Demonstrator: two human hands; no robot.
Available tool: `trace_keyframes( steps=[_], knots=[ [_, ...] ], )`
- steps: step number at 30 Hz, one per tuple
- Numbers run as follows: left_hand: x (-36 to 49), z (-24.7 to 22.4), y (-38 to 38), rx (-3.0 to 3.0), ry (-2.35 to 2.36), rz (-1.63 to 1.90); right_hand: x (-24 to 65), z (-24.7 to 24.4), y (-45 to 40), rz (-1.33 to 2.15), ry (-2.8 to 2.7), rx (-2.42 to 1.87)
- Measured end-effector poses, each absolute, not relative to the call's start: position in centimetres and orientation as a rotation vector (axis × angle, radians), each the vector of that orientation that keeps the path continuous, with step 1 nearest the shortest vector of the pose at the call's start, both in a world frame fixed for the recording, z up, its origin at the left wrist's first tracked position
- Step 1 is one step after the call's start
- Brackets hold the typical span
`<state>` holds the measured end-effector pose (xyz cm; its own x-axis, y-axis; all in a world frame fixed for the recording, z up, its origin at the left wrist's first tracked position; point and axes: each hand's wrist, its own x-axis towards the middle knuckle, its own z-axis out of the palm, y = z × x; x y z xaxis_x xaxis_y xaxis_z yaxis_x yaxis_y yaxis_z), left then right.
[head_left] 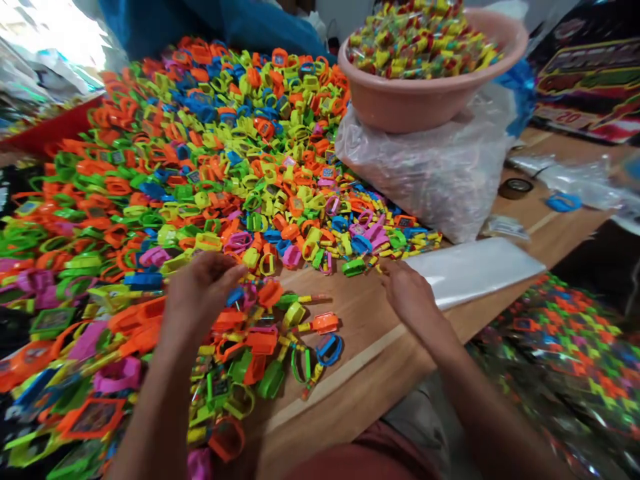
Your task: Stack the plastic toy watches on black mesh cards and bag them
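Left hand (203, 297) raised, fingers curled; right hand (410, 297) angled downward.

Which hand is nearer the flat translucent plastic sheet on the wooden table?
Right. The right hand is at the near corner of the flat translucent plastic sheet, close beside it. The left hand is farther left, over the colourful plastic toys.

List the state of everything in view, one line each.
Plastic toy watches: heaped, mixed colours.
Left hand: curled above the watches, holding nothing visible.
Right hand: palm down, fingertips at the heap's edge.
Clear plastic bag: stuffed, bulging.
Pink plastic basin: full of wrapped sweets, on the bag.
Plastic sheet: lying flat.
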<state>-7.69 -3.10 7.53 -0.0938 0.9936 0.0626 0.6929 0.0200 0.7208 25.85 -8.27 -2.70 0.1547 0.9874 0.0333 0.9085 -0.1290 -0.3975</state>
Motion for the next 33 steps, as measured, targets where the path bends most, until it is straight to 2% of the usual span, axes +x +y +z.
trace_keyframes(
  steps=[3, 6, 16, 24, 29, 33],
  knots=[
    [-4.4, 5.6, -1.5, 1.914, 1.771, 0.605, 25.6, -3.3, -7.9, 0.265, -1.892, -2.323],
    [-1.0, 3.6, 0.4, 2.100, 1.780, 0.386, 25.0, -4.1, -8.3, 0.223, -1.920, -2.302],
    [1.2, 0.8, 3.8, 2.159, 1.945, 0.219, 24.5, -5.0, -10.2, 0.531, -1.646, -1.757],
    [-0.1, 0.9, 3.0, 2.191, 1.967, 0.139, 20.4, -3.5, -10.9, 1.322, -1.259, -1.334],
    [-0.9, 1.9, 2.0, 2.226, 1.940, 0.169, 18.3, -1.4, -10.3, 1.343, -1.339, -1.167],
    [-0.6, 2.7, 0.1, 2.287, 1.891, 0.344, 17.5, -1.4, -10.5, 1.342, -1.281, -1.165]
  ],
)
